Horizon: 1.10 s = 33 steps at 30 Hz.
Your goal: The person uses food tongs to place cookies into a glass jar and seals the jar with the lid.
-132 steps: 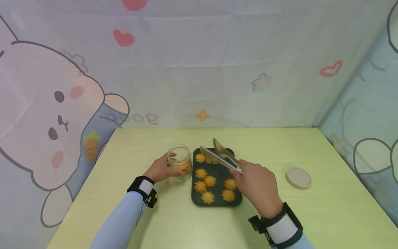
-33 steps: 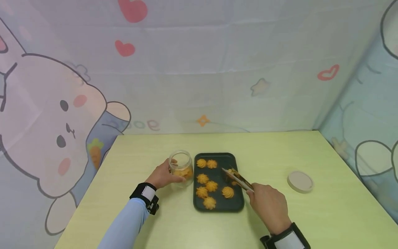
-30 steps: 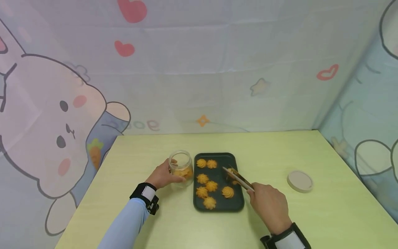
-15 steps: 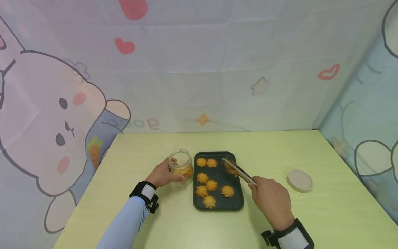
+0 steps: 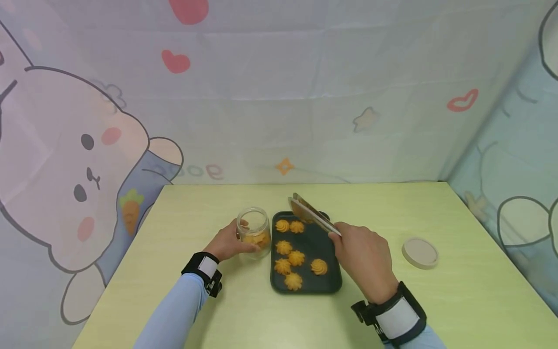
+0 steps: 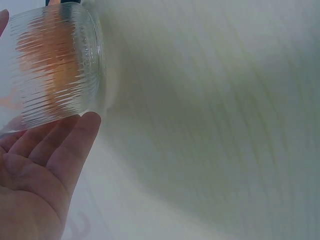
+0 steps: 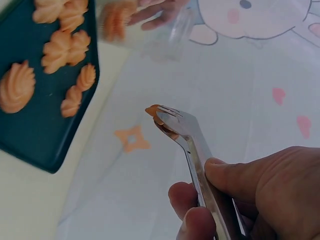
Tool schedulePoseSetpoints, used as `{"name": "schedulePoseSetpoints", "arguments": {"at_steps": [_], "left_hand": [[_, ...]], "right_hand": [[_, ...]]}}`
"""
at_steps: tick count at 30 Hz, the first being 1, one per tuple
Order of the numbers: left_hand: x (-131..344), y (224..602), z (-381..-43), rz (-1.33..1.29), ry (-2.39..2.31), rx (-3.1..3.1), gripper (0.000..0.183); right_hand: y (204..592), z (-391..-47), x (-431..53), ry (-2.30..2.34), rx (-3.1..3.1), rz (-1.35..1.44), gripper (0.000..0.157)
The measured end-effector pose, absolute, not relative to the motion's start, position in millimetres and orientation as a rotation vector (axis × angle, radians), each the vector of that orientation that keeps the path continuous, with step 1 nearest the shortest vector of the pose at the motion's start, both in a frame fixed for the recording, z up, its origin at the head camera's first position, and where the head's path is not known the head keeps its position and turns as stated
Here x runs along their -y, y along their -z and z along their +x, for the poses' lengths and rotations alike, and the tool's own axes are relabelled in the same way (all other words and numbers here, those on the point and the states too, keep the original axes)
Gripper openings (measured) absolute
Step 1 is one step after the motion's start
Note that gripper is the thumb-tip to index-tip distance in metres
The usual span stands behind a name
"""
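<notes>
My left hand (image 5: 228, 242) holds a clear glass jar (image 5: 254, 230), thumb at its near side and fingers behind it. The jar stands without a lid, left of the dark tray, with orange piped cookies (image 6: 52, 65) low inside. In my right hand (image 5: 366, 257) is a pair of metal tongs (image 5: 311, 213), gripped between thumb and fingers and raised over the tray's far end. A bit of orange cookie (image 7: 151, 110) shows between the tongs' tips in the right wrist view; most of it is hidden. On the dark tray (image 5: 309, 283) lie several swirled cookies (image 5: 296, 258).
A pale round lid (image 5: 420, 253) lies to the right on the light yellow-green table (image 5: 475, 291). Behind the table hangs a printed cloth backdrop (image 5: 261, 97). The tray's left edge is close beside the jar.
The tongs picked up a cookie from the tray's right side, then rose and moved left and away from me toward the tray's far end. The left hand and jar stayed in place.
</notes>
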<state>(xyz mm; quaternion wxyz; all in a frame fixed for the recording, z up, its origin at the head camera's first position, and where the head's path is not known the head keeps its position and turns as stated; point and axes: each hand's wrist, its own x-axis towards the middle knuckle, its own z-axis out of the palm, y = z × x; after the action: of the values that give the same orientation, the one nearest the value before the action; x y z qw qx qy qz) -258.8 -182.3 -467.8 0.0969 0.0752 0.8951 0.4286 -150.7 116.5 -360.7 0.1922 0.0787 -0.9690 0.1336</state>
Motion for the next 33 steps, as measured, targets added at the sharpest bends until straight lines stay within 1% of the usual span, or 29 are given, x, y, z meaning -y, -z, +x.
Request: {"name": "schedulePoseSetpoints", "arguments": {"at_steps": [8, 13, 19, 25, 33], "left_hand": [[182, 466, -259, 0.213, -1.271, -2.639, 0.086], [182, 469, -261, 0.209, -1.269, -2.642, 0.086], [182, 468, -261, 0.212, -1.269, -2.656, 0.083], [181, 466, -259, 0.234, -1.260, -2.669, 0.081], [182, 466, -258, 0.220, -1.266, -2.663, 0.082]], "right_hand": [[348, -155, -86, -0.296, 2.617, 0.350, 0.014], [345, -157, -69, -0.274, 2.603, 0.408, 0.019], [344, -157, -55, -0.264, 2.611, 0.449, 0.018], [347, -156, -55, -0.271, 2.636, 0.427, 0.019], [348, -153, -69, -0.340, 2.662, 0.378, 0.024]]}}
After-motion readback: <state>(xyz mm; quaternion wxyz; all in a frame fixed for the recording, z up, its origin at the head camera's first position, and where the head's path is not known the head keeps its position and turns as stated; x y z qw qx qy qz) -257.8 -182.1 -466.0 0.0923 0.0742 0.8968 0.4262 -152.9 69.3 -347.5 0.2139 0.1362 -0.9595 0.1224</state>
